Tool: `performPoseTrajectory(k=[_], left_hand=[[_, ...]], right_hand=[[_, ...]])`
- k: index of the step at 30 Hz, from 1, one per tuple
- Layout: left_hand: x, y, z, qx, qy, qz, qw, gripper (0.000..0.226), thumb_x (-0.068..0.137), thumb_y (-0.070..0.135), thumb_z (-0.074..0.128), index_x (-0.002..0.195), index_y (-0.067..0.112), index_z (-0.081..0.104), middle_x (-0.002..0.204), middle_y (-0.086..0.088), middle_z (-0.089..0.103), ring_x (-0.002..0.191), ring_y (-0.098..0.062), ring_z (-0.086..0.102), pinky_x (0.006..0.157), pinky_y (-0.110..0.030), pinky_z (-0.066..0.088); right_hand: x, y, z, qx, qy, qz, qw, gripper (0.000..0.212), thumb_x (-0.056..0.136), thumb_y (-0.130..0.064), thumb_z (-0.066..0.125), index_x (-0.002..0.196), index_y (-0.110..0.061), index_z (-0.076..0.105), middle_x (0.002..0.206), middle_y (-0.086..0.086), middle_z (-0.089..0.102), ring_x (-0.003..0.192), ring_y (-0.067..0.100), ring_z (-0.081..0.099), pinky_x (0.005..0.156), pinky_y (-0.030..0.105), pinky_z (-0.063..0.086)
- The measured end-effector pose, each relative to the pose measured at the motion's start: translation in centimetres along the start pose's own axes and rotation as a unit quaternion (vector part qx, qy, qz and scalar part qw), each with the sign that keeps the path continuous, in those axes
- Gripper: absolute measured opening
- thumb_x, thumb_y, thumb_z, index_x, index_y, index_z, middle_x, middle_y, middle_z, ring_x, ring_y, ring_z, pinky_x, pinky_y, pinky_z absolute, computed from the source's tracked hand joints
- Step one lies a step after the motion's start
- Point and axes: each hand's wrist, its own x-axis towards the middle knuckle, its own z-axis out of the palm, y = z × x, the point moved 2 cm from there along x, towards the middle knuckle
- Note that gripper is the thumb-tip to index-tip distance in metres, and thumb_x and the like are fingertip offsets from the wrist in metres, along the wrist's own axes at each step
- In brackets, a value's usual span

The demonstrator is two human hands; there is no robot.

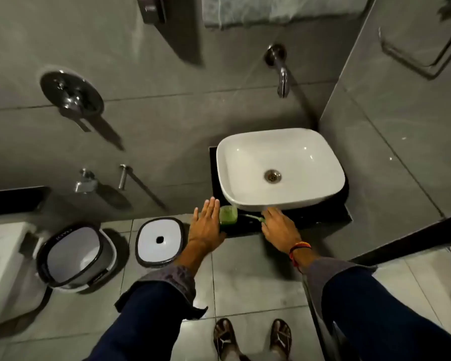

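A white basin (281, 168) stands on a black counter (310, 220) in the corner of a grey tiled bathroom. A green soap bottle (228, 216) lies on the counter's front left part, its pale pump neck pointing right. My left hand (206, 225) is flat with straight fingers right beside the bottle's left side, at the counter's left end. My right hand (279, 227) rests at the pump end, under the basin's front rim; its fingertips cover the pump tip, and whether they pinch it is hidden.
A wall spout (280, 71) juts out above the basin. A bin (76, 256) stands open on the floor at left, its white lid (160, 241) beside it. A toilet (0, 267) is at far left. My sandalled feet (253, 337) stand on the floor tiles.
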Motion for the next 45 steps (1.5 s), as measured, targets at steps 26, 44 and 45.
performPoseTrajectory(k=[26, 44, 45], left_hand=[[1.4, -0.1, 6.6, -0.047, -0.019, -0.033, 0.998, 0.109, 0.089, 0.033, 0.065, 0.163, 0.013, -0.012, 0.173, -0.005, -0.013, 0.16, -0.024, -0.009, 0.13, -0.05, 0.004], [1.2, 0.5, 5.2, -0.054, -0.027, -0.027, 0.998, 0.105, 0.092, 0.033, 0.064, 0.163, 0.011, -0.01, 0.173, -0.005, -0.011, 0.161, -0.024, -0.005, 0.13, -0.048, 0.008], [1.2, 0.5, 5.2, -0.055, -0.028, -0.028, 0.998, 0.105, 0.092, 0.033, 0.064, 0.163, 0.01, -0.01, 0.173, -0.006, -0.011, 0.161, -0.025, -0.005, 0.13, -0.049, 0.008]], right_hand=[[3.5, 3.2, 8.0, 0.113, 0.04, 0.142, 0.982, 0.032, 0.096, -0.02, 0.061, 0.126, -0.009, 0.062, 0.126, 0.012, 0.065, 0.123, 0.032, 0.052, 0.103, 0.042, 0.046], [1.3, -1.9, -2.1, 0.292, 0.263, -0.093, 0.915, 0.025, 0.082, -0.014, 0.074, 0.107, -0.009, 0.069, 0.098, 0.002, 0.059, 0.087, 0.01, 0.059, 0.082, 0.015, 0.051], [1.3, -2.2, -2.3, 0.287, 0.256, -0.095, 0.918, 0.025, 0.083, -0.014, 0.074, 0.107, -0.008, 0.069, 0.098, 0.002, 0.059, 0.088, 0.011, 0.059, 0.082, 0.016, 0.051]])
